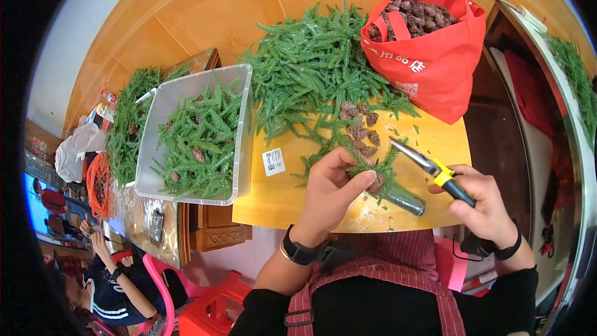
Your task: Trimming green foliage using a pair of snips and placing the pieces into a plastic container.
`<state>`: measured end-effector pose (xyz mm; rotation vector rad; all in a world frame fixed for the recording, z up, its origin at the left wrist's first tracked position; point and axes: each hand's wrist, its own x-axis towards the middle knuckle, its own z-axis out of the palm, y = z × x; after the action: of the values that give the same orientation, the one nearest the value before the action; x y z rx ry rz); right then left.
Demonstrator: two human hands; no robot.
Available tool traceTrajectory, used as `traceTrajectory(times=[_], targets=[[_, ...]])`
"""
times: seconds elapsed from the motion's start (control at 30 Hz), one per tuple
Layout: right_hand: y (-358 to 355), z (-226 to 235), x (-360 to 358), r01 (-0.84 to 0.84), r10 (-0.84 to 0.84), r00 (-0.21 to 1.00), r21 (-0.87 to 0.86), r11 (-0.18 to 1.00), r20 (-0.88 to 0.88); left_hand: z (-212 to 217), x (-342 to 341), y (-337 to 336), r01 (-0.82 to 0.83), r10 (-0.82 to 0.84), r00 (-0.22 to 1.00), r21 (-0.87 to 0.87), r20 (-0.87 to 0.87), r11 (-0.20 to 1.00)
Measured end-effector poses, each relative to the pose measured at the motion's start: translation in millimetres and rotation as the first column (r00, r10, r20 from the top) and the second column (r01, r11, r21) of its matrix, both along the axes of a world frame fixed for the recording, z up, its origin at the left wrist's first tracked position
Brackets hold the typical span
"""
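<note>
My left hand (336, 191) pinches a green artificial pine sprig (390, 171) with a brown pine cone (376, 185) at its base, above the front of the yellow table. In my right hand (488, 205) are long-nose pliers (443, 176) with black and yellow handles. Their jaws point up and left, apart from the sprig. Below the sprig lies a dark, shiny cylindrical bundle (405, 201), partly covered by it. Several loose pine cones (359, 129) lie just beyond my left hand, beside more green sprigs.
A big heap of green sprigs (311, 65) covers the table's back. At right stands a red bag (429, 71) full of pine cones. Left is a clear plastic bin (245, 140) holding sprigs with cones. A white label (273, 162) lies nearby. Another person (115, 280) works at far left.
</note>
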<state>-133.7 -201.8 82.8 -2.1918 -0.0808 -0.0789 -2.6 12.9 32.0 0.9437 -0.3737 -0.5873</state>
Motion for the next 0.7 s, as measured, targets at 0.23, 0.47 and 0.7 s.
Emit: traceTrajectory(times=[0.23, 0.47, 0.7], targets=[[-8, 6, 6, -0.005, 0.012, 0.999, -0.136, 0.991, 0.053, -6, 3, 2, 0.055, -0.054, 0.998, 0.008, -0.038, 0.998], [-4, 4, 11, -0.049, 0.096, 0.973, -0.219, 0.975, 0.211, -9, 3, 5, 0.098, -0.103, 0.989, -0.047, -0.104, 0.994], [0, -2, 9, -0.049, 0.114, 0.973, -0.304, 0.951, 0.2, -10, 1, 2, 0.023, -0.024, 1.0, 0.035, 0.013, 0.999]])
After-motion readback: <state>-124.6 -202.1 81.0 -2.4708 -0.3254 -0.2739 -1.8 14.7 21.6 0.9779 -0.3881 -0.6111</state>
